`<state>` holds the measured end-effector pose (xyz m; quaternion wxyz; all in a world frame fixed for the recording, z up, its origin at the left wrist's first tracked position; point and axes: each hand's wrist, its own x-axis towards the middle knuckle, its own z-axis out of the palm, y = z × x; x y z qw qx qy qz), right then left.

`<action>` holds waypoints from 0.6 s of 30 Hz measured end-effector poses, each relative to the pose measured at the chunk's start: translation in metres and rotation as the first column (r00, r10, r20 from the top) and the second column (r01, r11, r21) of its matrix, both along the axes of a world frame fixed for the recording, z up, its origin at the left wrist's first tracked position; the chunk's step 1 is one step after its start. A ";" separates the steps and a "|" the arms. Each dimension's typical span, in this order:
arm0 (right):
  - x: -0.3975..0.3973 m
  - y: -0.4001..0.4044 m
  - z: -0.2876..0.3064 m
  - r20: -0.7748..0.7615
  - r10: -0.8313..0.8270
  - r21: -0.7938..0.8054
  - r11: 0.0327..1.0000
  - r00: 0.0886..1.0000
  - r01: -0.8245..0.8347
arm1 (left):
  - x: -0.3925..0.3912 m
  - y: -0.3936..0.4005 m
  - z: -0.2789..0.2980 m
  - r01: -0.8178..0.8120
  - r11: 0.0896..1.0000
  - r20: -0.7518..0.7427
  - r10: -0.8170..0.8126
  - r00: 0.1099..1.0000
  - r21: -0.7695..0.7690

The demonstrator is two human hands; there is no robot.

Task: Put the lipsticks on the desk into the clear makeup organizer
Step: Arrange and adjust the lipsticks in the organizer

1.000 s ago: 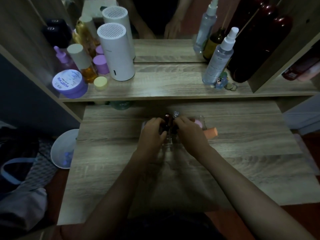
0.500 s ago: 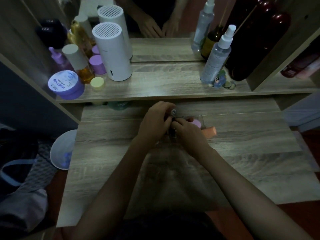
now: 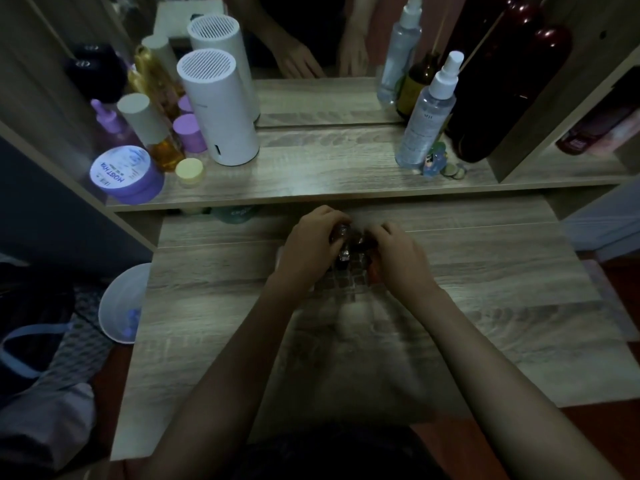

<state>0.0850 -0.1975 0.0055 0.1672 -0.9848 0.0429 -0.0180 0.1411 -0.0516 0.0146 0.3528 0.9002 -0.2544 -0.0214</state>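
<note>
While both hands crowd the far middle of the desk (image 3: 214,306), the left hand (image 3: 308,251) pinches a dark glossy lipstick (image 3: 341,233) over the clear gridded organizer (image 3: 346,282); the right hand's (image 3: 398,258) grip I cannot tell.

On the upper shelf (image 3: 329,174) at the left stands a white cylinder (image 3: 220,112) with a slotted top. Beside it are a purple jar (image 3: 124,174) lying tilted, a small yellow jar (image 3: 189,171), a bottle with amber liquid (image 3: 152,133) and a purple cap (image 3: 189,132). At the right of the shelf stands a clear spray bottle (image 3: 427,116), and just beside it a large dark red bottle (image 3: 509,91). A mirror (image 3: 322,36) behind the shelf reflects these things. Left of the desk, lower down, is a white bowl (image 3: 121,303).
</note>
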 end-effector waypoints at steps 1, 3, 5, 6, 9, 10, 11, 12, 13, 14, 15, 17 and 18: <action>0.001 0.000 -0.002 -0.008 -0.004 0.012 1.000 1.000 0.004 | 0.000 0.000 0.000 -0.004 1.000 0.000 0.004 1.000 -0.002; 0.003 -0.001 -0.002 -0.007 -0.018 0.060 0.998 1.000 0.018 | 0.000 -0.001 -0.001 -0.008 1.000 0.007 0.008 1.000 -0.008; 0.008 -0.002 0.000 0.020 -0.034 0.114 0.993 0.999 0.032 | 0.000 -0.002 -0.001 -0.023 1.000 0.021 0.023 1.000 -0.016; 0.010 -0.003 0.001 0.041 -0.038 0.132 0.991 0.998 0.032 | 0.000 -0.003 -0.001 -0.032 0.999 0.027 0.033 0.999 -0.024; 0.019 -0.001 0.005 0.093 -0.039 0.145 0.989 0.995 0.025 | 0.000 -0.006 0.000 -0.045 0.998 0.039 0.047 0.998 -0.048; 0.022 0.000 0.005 0.096 -0.037 0.142 0.990 0.995 0.023 | 0.000 -0.007 0.000 -0.044 0.998 0.037 0.046 0.998 -0.046; 0.025 0.001 0.006 0.090 -0.033 0.141 0.990 0.995 0.020 | 0.001 -0.007 -0.001 -0.043 0.998 0.032 0.044 0.999 -0.039; 0.028 0.002 0.006 0.076 -0.026 0.137 0.990 0.997 0.016 | 0.001 -0.008 -0.001 -0.041 0.999 0.026 0.042 0.999 -0.031; 0.031 0.003 0.006 0.055 -0.017 0.127 0.992 0.998 0.010 | 0.001 -0.008 -0.002 -0.040 0.999 0.021 0.040 0.999 -0.027; 0.033 0.004 0.007 0.030 -0.008 0.114 0.993 1.000 0.005 | 0.001 -0.008 -0.002 -0.039 0.999 0.017 0.039 0.999 -0.024; 0.035 0.004 0.008 0.004 -0.002 0.101 0.995 1.000 0.002 | 0.001 -0.008 -0.002 -0.040 0.999 0.016 0.040 0.999 -0.022; 0.037 0.005 0.008 -0.037 0.003 0.091 0.996 0.999 0.000 | 0.001 -0.008 -0.002 -0.044 0.999 0.013 0.044 0.999 -0.020; 0.037 0.005 0.008 -0.050 0.006 0.090 0.996 0.999 -0.002 | 0.001 -0.008 -0.002 -0.044 0.999 0.010 0.044 0.999 -0.018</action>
